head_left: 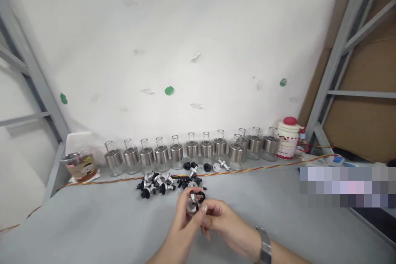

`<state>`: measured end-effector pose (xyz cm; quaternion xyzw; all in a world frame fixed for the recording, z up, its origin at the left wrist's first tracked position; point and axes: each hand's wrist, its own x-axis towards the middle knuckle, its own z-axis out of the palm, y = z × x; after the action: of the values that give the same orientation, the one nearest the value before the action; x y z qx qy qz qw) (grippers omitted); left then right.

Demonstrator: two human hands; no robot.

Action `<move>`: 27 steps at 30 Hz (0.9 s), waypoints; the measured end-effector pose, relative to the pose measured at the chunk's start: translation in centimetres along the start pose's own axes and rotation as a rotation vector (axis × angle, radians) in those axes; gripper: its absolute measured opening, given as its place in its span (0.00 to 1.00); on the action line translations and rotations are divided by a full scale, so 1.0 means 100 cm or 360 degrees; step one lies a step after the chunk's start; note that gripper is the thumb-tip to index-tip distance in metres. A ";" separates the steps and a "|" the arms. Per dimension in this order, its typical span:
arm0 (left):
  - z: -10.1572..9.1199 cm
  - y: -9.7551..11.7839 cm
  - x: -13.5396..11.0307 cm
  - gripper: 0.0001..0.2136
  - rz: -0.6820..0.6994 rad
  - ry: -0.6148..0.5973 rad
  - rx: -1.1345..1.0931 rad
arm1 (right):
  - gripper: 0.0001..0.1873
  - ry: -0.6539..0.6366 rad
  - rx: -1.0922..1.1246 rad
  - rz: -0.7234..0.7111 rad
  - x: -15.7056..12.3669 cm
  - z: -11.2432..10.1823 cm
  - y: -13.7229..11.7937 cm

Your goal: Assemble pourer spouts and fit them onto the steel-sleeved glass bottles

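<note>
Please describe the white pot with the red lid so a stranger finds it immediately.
Along the foot of the white wall stands a row of clear glass bottles with steel collars. At the row's right end sits the white pot with the red lid; it alone is opaque, patterned and red-topped.

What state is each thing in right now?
left hand, gripping the pourer cap
right hand, pinching the same cap
bottles, upright in a row, uncapped
loose caps, piled on the table
mug, red lid on
cable, lying slack along the table
</note>
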<state>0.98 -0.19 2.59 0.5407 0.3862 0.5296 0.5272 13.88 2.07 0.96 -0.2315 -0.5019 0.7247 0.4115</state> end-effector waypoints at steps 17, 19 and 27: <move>0.007 -0.010 -0.004 0.15 0.0141 0.0096 0.0215 | 0.15 0.0149 0.0134 0.0047 -0.002 0.002 -0.003; 0.005 -0.009 -0.003 0.14 0.0126 0.0086 0.0257 | 0.16 0.0121 0.0174 0.0014 -0.002 0.003 -0.004; -0.004 -0.018 0.003 0.16 0.0027 0.0013 0.0086 | 0.15 0.0055 0.0220 0.0016 -0.001 0.001 -0.005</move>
<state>0.87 0.42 0.83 0.5558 0.3979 0.5258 0.5063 14.02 2.01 1.42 -0.2175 -0.4422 0.7556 0.4316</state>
